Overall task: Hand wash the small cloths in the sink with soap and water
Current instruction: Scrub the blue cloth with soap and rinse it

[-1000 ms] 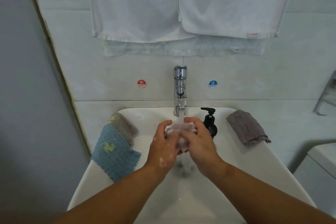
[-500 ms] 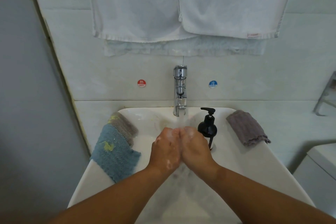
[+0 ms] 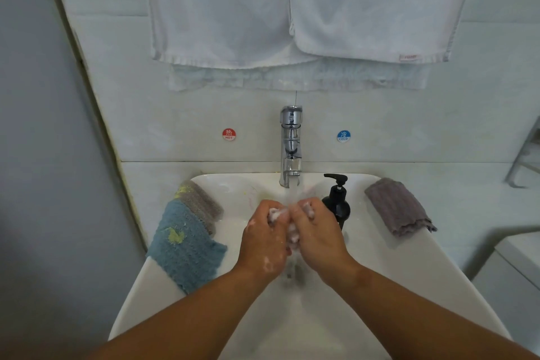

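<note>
Two white towels [image 3: 219, 9] hanging on the wall. White sink [image 3: 409, 272] below. Left hand [image 3: 263, 245] and right hand [image 3: 318, 240] over the basin, fingers curled. Blue cloth [image 3: 184, 245] draped over the left rim, grey cloth [image 3: 397, 206] on the right. Chrome tap [image 3: 290, 143] running; black soap dispenser [image 3: 337, 207] beside the right hand. Gripped between both hands under the stream, sudsy pale cloth [image 3: 293, 235], perhaps pink.
</note>
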`<move>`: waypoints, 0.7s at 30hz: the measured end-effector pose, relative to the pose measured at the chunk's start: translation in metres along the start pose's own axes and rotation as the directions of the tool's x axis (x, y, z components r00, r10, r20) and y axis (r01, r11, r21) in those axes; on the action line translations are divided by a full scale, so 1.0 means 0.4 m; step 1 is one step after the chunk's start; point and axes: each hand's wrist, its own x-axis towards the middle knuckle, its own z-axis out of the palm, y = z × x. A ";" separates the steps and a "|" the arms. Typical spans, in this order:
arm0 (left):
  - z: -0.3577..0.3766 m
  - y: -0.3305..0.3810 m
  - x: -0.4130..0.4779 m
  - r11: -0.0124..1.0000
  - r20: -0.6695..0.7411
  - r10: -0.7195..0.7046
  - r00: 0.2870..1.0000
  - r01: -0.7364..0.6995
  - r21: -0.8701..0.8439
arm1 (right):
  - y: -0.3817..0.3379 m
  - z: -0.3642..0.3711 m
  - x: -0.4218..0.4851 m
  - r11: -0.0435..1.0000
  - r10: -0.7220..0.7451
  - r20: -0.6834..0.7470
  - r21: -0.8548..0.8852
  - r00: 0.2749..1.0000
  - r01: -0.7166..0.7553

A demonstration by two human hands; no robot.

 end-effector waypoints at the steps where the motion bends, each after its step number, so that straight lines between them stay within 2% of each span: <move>1: -0.001 0.002 -0.001 0.998 0.001 0.000 1.000 0.000 -0.056 | 0.001 -0.002 -0.001 0.999 -0.002 0.011 0.039 1.000 0.001; 4: 0.002 0.005 -0.005 0.982 0.051 -0.071 0.996 0.079 -0.174 | -0.004 -0.004 -0.007 0.987 -0.001 0.036 0.159 0.999 -0.005; 7: 0.005 0.000 -0.010 0.977 0.089 -0.152 0.984 0.164 -0.138 | -0.002 -0.005 -0.008 0.979 -0.007 0.072 0.202 0.997 -0.007; 11: -0.002 -0.006 -0.006 0.989 0.031 -0.062 0.998 0.066 -0.129 | -0.001 -0.001 -0.009 0.981 0.001 0.087 0.191 0.996 -0.018; 13: -0.005 -0.010 -0.003 0.986 0.021 -0.044 0.999 0.047 -0.159 | 0.002 0.001 -0.007 0.985 0.085 0.070 0.147 0.994 -0.094; 16: -0.003 -0.007 -0.004 0.975 0.050 -0.084 0.995 0.093 -0.203 | 0.012 0.002 -0.004 0.965 0.231 0.064 0.111 0.971 -0.237; 18: -0.003 -0.001 -0.005 0.976 0.058 -0.080 0.995 0.090 -0.199 | 0.017 0.000 -0.001 0.975 0.205 0.041 0.074 0.978 -0.208; 21: -0.002 -0.008 -0.005 0.986 0.059 -0.048 0.997 0.057 -0.159 | 0.010 -0.004 -0.007 0.984 0.121 0.057 0.122 0.991 -0.128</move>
